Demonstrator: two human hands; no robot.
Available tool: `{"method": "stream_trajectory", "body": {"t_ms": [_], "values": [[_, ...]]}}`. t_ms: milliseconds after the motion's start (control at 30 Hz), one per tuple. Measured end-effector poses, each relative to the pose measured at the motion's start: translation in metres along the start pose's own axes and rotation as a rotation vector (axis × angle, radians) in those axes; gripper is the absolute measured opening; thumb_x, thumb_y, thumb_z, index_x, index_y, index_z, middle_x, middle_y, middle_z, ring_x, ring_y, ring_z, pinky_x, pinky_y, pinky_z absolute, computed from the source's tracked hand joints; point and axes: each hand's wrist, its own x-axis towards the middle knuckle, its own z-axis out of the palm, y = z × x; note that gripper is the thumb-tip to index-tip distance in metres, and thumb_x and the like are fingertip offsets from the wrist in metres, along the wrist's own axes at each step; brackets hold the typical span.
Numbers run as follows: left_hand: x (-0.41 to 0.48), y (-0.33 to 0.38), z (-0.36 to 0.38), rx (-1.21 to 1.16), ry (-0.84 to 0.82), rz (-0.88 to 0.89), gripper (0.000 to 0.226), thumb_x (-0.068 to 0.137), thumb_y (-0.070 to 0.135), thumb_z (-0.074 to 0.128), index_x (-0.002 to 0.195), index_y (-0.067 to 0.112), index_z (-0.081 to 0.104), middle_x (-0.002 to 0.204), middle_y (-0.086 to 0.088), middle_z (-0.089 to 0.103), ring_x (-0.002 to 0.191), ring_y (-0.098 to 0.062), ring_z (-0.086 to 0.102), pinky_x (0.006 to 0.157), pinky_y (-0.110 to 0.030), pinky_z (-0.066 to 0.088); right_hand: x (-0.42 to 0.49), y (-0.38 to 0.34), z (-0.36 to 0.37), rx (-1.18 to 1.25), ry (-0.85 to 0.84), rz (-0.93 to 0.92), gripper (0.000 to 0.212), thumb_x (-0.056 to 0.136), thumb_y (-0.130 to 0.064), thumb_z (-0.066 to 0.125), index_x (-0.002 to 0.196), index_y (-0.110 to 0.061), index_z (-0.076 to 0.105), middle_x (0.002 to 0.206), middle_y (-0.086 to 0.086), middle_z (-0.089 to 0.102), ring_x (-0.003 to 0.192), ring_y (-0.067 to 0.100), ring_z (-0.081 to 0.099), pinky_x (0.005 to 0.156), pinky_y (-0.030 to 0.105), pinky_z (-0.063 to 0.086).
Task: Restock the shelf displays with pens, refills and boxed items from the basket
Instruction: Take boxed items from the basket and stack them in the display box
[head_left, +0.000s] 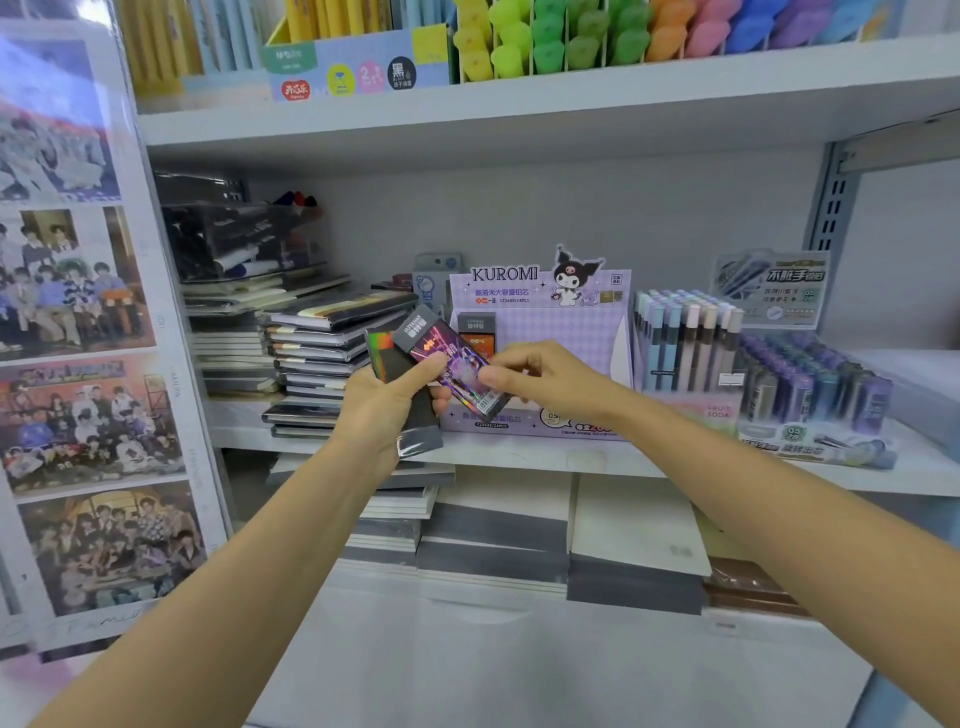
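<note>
My left hand (387, 410) grips a small stack of slim dark boxed items (415, 436) in front of the middle shelf. My right hand (540, 376) pinches the top box (441, 348), a glossy purple-printed pack with a grey end and a barcode, at its lower end. Just behind both hands stands the purple KUROMI display box (540, 306), with one similar dark and orange pack (478, 330) standing in its left side. The basket is out of view.
Stacked notebooks (317, 353) fill the shelf's left. Right of the KUROMI box stand a tray of pastel pens (685, 343) and a tray of purple refill packs (810, 384). Highlighters (571, 41) line the shelf above. Paper stacks (493, 535) lie below. A poster panel (78, 338) borders the left.
</note>
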Motion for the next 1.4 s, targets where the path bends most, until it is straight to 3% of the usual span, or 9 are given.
{"method": "stream_trajectory", "body": {"t_ms": [100, 300, 467, 600, 800, 1033, 1133, 1233, 1400], "values": [[-0.003, -0.002, 0.004, 0.119, -0.089, 0.047, 0.01, 0.082, 0.008, 0.074, 0.088, 0.005, 0.068, 0.063, -0.005, 0.068, 0.049, -0.013, 0.06, 0.051, -0.024, 0.053, 0.009, -0.011, 0.006, 0.138, 0.09, -0.052, 0.04, 0.093, -0.03, 0.06, 0.132, -0.02, 0.055, 0.106, 0.001, 0.065, 0.1, 0.013, 0.062, 0.094, 0.031, 0.049], [-0.005, 0.003, 0.004, 0.001, -0.154, -0.059, 0.01, 0.092, 0.002, 0.057, 0.09, 0.004, 0.067, 0.072, -0.009, 0.068, 0.059, -0.017, 0.065, 0.057, -0.026, 0.057, 0.026, -0.023, 0.0, 0.071, 0.324, -0.091, 0.025, 0.093, -0.006, 0.06, 0.117, -0.014, 0.059, 0.096, 0.004, 0.067, 0.086, 0.013, 0.065, 0.079, 0.023, 0.054], [0.006, 0.001, -0.013, -0.031, -0.088, -0.068, 0.012, 0.096, 0.002, 0.053, 0.093, 0.001, 0.064, 0.081, -0.013, 0.073, 0.071, -0.023, 0.073, 0.064, -0.03, 0.061, 0.037, -0.011, -0.011, 0.063, 0.601, -0.044, 0.018, 0.094, -0.002, 0.056, 0.107, -0.012, 0.048, 0.101, 0.015, 0.068, 0.093, 0.031, 0.065, 0.085, 0.047, 0.054], [0.012, -0.007, -0.022, -0.002, -0.068, -0.03, 0.011, 0.096, 0.01, 0.057, 0.103, 0.004, 0.061, 0.097, -0.013, 0.075, 0.08, -0.025, 0.074, 0.065, -0.032, 0.061, 0.042, 0.001, -0.002, -0.069, 0.561, 0.002, 0.018, 0.094, -0.003, 0.056, 0.109, -0.008, 0.049, 0.101, 0.011, 0.07, 0.089, 0.028, 0.066, 0.085, 0.048, 0.053], [0.014, -0.016, -0.028, -0.011, -0.038, -0.038, 0.013, 0.095, 0.011, 0.059, 0.105, 0.004, 0.061, 0.091, -0.016, 0.075, 0.074, -0.025, 0.073, 0.06, -0.03, 0.059, 0.047, 0.01, 0.005, -0.168, 0.459, -0.007, 0.016, 0.094, -0.005, 0.056, 0.108, -0.007, 0.048, 0.103, 0.011, 0.071, 0.087, 0.026, 0.068, 0.081, 0.048, 0.056], [0.015, -0.016, -0.028, 0.02, -0.069, -0.086, 0.025, 0.096, 0.009, 0.057, 0.116, -0.005, 0.058, 0.09, -0.018, 0.072, 0.072, -0.028, 0.067, 0.066, -0.037, 0.06, 0.061, 0.003, 0.0, -0.268, 0.285, 0.039, 0.015, 0.092, -0.003, 0.058, 0.1, -0.012, 0.049, 0.083, 0.019, 0.069, 0.079, 0.035, 0.066, 0.081, 0.051, 0.054], [0.014, -0.013, -0.027, 0.043, -0.082, -0.102, 0.026, 0.094, 0.002, 0.056, 0.118, -0.009, 0.056, 0.093, -0.022, 0.07, 0.071, -0.028, 0.068, 0.068, -0.038, 0.062, 0.064, 0.006, 0.01, -0.378, 0.347, -0.035, 0.013, 0.089, -0.004, 0.064, 0.099, -0.009, 0.057, 0.083, 0.01, 0.065, 0.073, 0.026, 0.06, 0.08, 0.046, 0.053], [0.01, -0.01, -0.029, 0.095, -0.104, -0.091, 0.027, 0.092, 0.0, 0.058, 0.118, -0.005, 0.057, 0.091, -0.025, 0.07, 0.074, -0.03, 0.068, 0.071, -0.037, 0.061, 0.061, 0.015, 0.011, -0.502, 0.454, -0.055, 0.015, 0.087, -0.015, 0.07, 0.1, -0.013, 0.062, 0.096, -0.001, 0.053, 0.085, 0.018, 0.056, 0.078, 0.037, 0.049], [0.004, -0.008, -0.029, 0.069, -0.134, -0.084, 0.024, 0.089, -0.001, 0.063, 0.113, -0.004, 0.063, 0.088, -0.022, 0.072, 0.066, -0.026, 0.07, 0.063, -0.031, 0.06, 0.049, 0.016, -0.003, -0.526, 0.451, 0.015, 0.031, 0.089, -0.026, 0.068, 0.12, -0.021, 0.066, 0.106, -0.002, 0.044, 0.095, 0.013, 0.047, 0.082, 0.035, 0.049]]}}
